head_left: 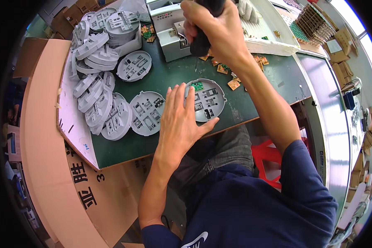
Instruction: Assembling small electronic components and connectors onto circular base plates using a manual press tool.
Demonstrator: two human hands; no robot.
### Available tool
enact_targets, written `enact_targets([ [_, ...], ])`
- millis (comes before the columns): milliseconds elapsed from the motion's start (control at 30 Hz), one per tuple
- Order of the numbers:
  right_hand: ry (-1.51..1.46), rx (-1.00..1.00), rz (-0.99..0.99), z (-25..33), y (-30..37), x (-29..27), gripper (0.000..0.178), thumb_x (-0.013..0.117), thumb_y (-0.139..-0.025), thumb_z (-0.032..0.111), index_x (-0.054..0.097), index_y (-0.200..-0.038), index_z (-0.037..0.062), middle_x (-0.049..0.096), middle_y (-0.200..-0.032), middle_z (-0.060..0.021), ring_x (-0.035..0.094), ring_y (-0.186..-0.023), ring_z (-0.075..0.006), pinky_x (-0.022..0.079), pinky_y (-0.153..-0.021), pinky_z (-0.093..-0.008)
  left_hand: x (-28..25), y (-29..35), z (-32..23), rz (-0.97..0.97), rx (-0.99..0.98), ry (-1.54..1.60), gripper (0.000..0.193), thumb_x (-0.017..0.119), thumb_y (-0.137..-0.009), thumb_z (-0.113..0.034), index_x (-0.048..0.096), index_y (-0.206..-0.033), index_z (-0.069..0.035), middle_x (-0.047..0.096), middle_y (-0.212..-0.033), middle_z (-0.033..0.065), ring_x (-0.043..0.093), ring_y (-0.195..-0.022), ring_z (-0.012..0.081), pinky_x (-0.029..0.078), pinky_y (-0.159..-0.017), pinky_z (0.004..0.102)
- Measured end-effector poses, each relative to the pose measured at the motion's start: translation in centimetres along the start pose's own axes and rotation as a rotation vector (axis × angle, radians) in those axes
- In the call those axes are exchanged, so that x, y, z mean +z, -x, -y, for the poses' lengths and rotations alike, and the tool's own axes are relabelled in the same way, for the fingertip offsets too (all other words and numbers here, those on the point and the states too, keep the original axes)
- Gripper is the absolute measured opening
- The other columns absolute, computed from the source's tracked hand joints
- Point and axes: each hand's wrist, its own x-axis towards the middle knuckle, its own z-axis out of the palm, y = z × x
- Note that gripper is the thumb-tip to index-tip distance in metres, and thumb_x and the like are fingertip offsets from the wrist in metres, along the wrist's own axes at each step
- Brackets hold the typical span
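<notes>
Numerous round grey plastic housings [98, 108] heaped along the left of a green bench [276, 95], presumably for easy reach, two single housings [134, 66] flat beside them. Left hand [179, 124], fingers spread wide across the left side of a disc-shaped housing [206, 105] on the bench (green circuit board [197, 86] near its far rim), seemingly to steady it. Right hand [225, 35] wrapped round a black power screwdriver [201, 43], bit down, apparently for aim; orange circuit boards [234, 84] lie rightward.
</notes>
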Motion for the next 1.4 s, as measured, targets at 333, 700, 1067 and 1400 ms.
enact_targets([
  [333,-0.029,0.062,0.078,-0.3,2.8,-0.8,0.05,0.065,-0.099,0.016,0.051,-0.142,-0.0045,0.058,-0.067,0.0014,0.054,-0.056,-0.0066,0.044,-0.052,-0.0252,0.1,0.0,0.0,-0.011,0.028,-0.016,0.09,0.078,-0.085,-0.053,0.05,-0.137,0.014,0.049,-0.141,0.0305,0.048,-0.134,0.0456,0.036,-0.12,0.053],
  [700,-0.069,0.065,0.085,-2.0,3.1,-0.7,0.031,0.069,-0.098,0.017,0.057,-0.12,-0.0002,0.058,-0.067,0.0015,0.053,-0.055,-0.0072,0.044,-0.051,-0.025,0.2,0.1,0.0,-0.036,0.047,-0.01,0.089,0.078,-0.085,-0.053,0.049,-0.136,0.014,0.05,-0.141,0.031,0.049,-0.134,0.0459,0.036,-0.12,0.0533],
  [1067,-0.032,0.183,0.158,-1.9,3.6,-0.3,0.024,0.075,-0.093,0.019,0.057,-0.095,0.0045,0.057,-0.065,0.0015,0.052,-0.054,-0.0056,0.04,-0.049,-0.0247,0.2,-0.3,0.2,-0.028,0.051,-0.03,0.091,0.081,-0.082,-0.053,0.05,-0.137,0.013,0.051,-0.139,0.0294,0.048,-0.135,0.0465,0.036,-0.12,0.0535],
  [1400,-0.022,0.168,0.185,-1.7,2.8,-0.1,0.029,0.074,-0.097,0.022,0.055,-0.109,0.0028,0.062,-0.076,-0.0024,0.059,-0.06,-0.0093,0.047,-0.054,-0.0259,0.3,0.0,0.6,-0.049,0.031,-0.021,0.094,0.079,-0.078,-0.062,0.054,-0.138,0.006,0.051,-0.145,0.0261,0.042,-0.141,0.046,0.032,-0.121,0.0545],
])
